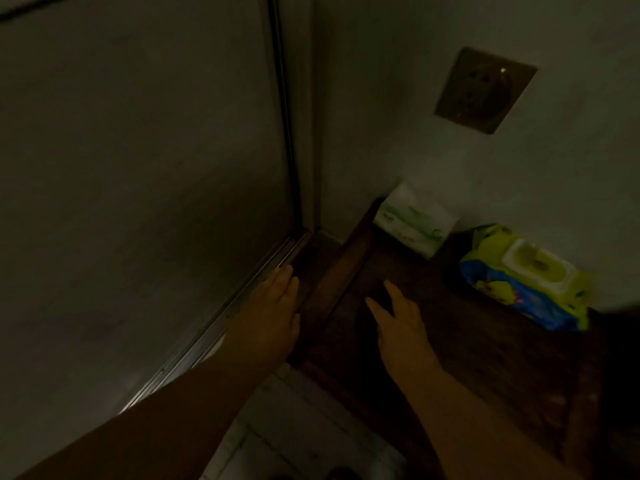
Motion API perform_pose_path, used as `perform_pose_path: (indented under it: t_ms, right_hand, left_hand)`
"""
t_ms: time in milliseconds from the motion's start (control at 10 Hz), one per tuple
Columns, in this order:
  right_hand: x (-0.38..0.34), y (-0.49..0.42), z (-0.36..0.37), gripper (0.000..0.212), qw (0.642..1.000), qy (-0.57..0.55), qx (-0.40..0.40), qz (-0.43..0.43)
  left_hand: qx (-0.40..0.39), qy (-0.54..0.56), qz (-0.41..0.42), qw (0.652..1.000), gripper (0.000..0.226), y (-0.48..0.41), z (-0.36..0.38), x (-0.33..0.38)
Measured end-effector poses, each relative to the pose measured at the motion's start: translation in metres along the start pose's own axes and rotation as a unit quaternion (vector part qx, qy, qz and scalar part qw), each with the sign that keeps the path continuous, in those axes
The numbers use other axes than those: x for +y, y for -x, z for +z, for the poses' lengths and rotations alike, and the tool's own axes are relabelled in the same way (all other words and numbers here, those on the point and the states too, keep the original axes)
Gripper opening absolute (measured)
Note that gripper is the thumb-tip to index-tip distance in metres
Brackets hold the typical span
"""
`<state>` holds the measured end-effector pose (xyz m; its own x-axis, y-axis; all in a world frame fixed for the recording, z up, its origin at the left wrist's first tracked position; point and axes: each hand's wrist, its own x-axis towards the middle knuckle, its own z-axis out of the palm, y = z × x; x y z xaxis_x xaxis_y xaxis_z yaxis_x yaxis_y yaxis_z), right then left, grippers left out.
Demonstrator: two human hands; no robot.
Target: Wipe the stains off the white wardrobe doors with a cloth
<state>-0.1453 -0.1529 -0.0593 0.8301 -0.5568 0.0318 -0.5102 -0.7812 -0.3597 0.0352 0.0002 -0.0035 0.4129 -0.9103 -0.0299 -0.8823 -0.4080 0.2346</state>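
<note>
Though the light is low, the door (138, 168) fills your left side, pale and flat, with its metal track (247, 289) running along the foot into the corner. Your left hand (277, 306) is out just beside that track, fingers straight and close together, holding nothing; whether it touches is unclear. Your right hand (398, 320) is over the dark wooden table (485, 368), fingers straight and spread, empty too. At the back of the table, against the wall (398, 133), are a tissue pack (414, 223) and a wipes pack (526, 285). A socket (485, 90) is above them, and pale tiled floor (294, 427) shows between your arms.
</note>
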Motion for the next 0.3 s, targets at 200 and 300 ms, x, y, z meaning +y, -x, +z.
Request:
perform_pose_path:
  t_ms: [200, 300]
  right_hand:
    - [0.012, -0.001, 0.024, 0.067, 0.999, -0.040, 0.002, 0.012]
    - [0.006, -0.003, 0.002, 0.057, 0.997, -0.063, 0.033, 0.032]
  left_hand:
    - [-0.008, 0.018, 0.002, 1.000, 0.057, -0.002, 0.033, -0.017]
    - [0.027, 0.085, -0.039, 0.995, 0.055, -0.004, 0.027, -0.015]
